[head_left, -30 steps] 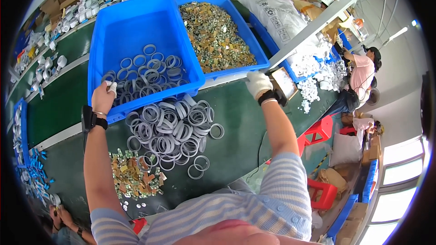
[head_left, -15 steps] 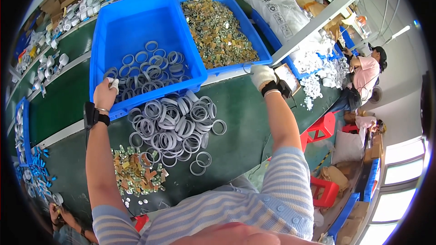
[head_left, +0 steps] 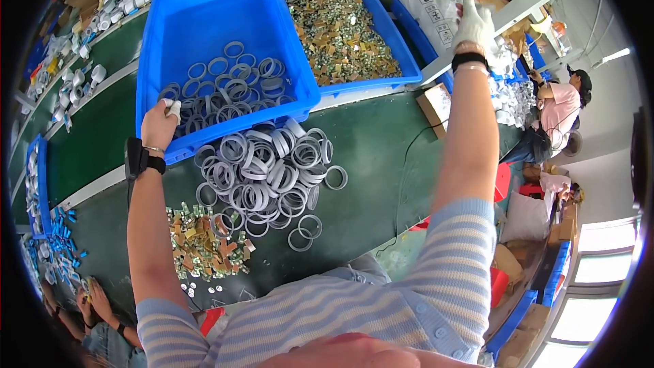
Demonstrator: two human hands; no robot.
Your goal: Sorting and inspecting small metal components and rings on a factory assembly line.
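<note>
Left hand (head_left: 161, 123) grips the tub (head_left: 204, 13) by its rim, frame left, seemingly steadying it! Right hand (head_left: 475, 29), upper right, grasp unclear; shifting needs both.

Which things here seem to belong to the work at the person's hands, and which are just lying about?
Seemingly in use:
- blue tray, rim held by the left hand
- grey rings, inside the tray and heaped beside it

Seemingly lying about:
- heap of brown and green pieces
- small blue parts
- white sack, near the right hand
</note>
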